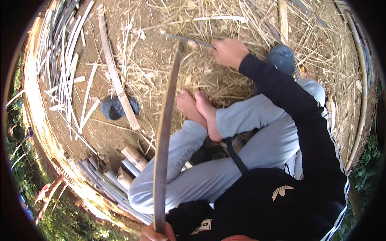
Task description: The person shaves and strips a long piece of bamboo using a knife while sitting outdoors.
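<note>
My left hand [156, 233], at the bottom edge of the picture, is closed round the near end of a long split bamboo strip [164, 132]. The strip stands out away from me, brown on its broad face and paler along one edge. Toward the top, my right hand [230, 53] grips a knife [189, 39] with a thin blade that points left. Its blade crosses by the far tip of the strip; whether they touch I cannot tell. The knife's handle is hidden in my fist.
I sit with bare feet [197, 108] crossed on straw-strewn soil. A dark slipper [112, 108] lies left under a bamboo slat [114, 68]; another dark shoe [281, 59] is by my right forearm. Bamboo strips [60, 52] pile up at far left, cut bamboo pieces [106, 176] at near left.
</note>
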Demonstrator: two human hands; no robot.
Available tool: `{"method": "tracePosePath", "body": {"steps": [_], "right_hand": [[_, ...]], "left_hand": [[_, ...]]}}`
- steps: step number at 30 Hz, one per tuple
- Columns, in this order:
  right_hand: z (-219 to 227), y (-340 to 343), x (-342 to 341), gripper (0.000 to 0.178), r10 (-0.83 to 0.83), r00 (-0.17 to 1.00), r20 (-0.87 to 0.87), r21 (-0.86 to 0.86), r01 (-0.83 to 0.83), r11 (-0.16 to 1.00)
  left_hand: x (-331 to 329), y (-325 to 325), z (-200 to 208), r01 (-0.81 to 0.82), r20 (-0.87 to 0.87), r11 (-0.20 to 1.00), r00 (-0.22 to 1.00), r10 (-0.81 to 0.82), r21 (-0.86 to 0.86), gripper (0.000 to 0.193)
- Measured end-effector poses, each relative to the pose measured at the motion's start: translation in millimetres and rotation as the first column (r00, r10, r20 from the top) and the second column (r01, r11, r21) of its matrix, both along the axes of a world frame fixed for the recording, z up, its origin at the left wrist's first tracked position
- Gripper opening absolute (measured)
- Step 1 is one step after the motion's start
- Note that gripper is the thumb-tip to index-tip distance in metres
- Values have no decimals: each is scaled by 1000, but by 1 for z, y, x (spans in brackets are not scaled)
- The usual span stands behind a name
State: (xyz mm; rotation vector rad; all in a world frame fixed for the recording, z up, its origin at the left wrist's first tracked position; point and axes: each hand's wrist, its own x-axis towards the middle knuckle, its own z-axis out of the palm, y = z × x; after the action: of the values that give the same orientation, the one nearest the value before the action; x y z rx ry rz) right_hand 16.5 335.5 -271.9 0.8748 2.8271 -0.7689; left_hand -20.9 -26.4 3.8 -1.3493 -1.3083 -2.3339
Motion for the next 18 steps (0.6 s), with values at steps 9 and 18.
{"method": "tracePosePath", "body": {"steps": [9, 18], "right_hand": [[42, -39, -12, 14, 178, 967, -183, -69, -194, 979], [41, -53, -12, 12, 241, 919, -312, -81, -279, 957]], "left_hand": [[-21, -4, -9, 281, 6, 959, 960, -281, -37, 32], [-6, -2, -13, 272, 60, 956, 958, -280, 112, 21]]}}
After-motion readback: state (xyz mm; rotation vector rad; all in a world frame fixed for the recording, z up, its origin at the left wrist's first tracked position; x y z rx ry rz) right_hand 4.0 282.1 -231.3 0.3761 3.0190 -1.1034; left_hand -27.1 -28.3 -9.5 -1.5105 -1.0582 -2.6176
